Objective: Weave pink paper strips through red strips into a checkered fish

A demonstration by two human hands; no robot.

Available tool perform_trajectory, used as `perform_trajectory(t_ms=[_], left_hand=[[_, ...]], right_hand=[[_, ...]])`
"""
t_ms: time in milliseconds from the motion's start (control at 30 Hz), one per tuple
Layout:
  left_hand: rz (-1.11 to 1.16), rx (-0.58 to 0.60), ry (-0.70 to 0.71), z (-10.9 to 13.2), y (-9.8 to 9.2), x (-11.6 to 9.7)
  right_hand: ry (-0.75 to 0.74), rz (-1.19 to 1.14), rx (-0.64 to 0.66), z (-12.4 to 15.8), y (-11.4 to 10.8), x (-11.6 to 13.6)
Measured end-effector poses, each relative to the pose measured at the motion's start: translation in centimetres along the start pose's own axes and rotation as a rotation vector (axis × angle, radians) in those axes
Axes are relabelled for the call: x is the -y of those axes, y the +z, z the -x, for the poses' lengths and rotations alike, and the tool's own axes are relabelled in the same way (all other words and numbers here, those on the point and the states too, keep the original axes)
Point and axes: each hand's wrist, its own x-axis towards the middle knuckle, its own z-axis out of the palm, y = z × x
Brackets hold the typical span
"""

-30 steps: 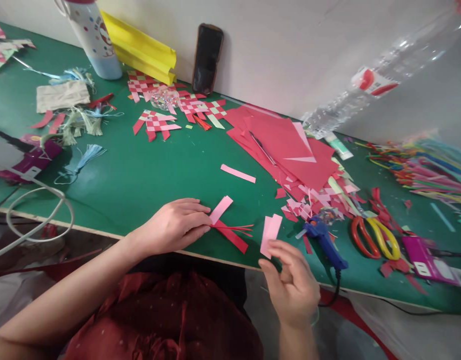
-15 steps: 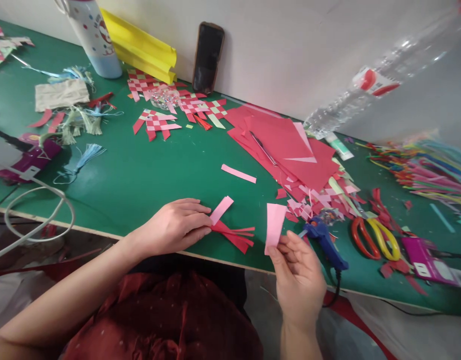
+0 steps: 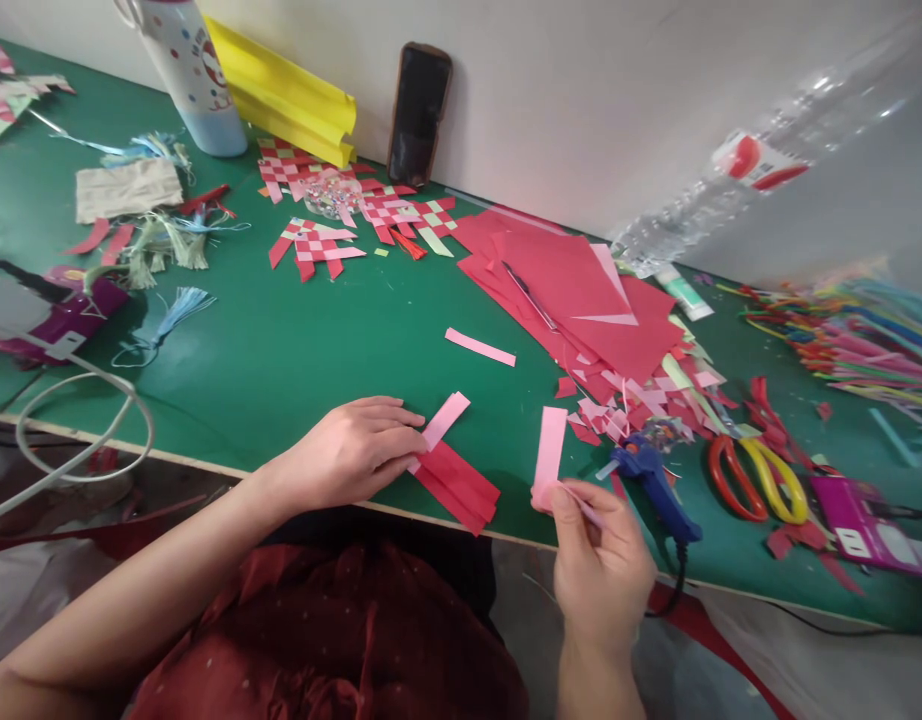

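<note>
My left hand (image 3: 360, 450) rests at the table's front edge. Its fingers press on the near ends of several red paper strips (image 3: 461, 485), which lie side by side. A pink paper strip (image 3: 447, 420) slants across their upper end, by the fingertips. My right hand (image 3: 603, 550) is closed in a pinch on pink paper strips (image 3: 551, 445) held over the table edge. One stands upright, and another is turned edge-on toward the palm. How many are in the pinch I cannot tell. Beyond both hands lies a loose pink strip (image 3: 480, 347).
To the right lie a blue glue gun (image 3: 656, 485), red-and-yellow-handled scissors (image 3: 776, 480) and paper scraps (image 3: 618, 400). Red sheets (image 3: 566, 290) carry a pen (image 3: 530, 296). Woven paper pieces (image 3: 315, 245), a phone (image 3: 420, 115) and a bottle (image 3: 198, 90) stand or lie toward the wall.
The pink strips in my right hand have spread apart, one now turned toward the palm. The red strips by my left hand went from fanned to lying close together.
</note>
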Motion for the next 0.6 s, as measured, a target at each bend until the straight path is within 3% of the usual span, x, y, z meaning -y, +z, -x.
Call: perform_trajectory(t_ms=[233,467,600], left_hand=[[0.019,0.019,0.049,-0.1,-0.2,0.1],[0.025,0.003,0.069,-0.1,-0.2,-0.1],[-0.005,0.007,0.086,0.0,-0.1,-0.1]], right_hand=[[-0.180,0.017,0.017,-0.4,0.4,0.4],[-0.018,-0.071,0.065,-0.4,0.3,0.9],[-0.042,-0.184,0.098,-0.6,1.9,2.8]])
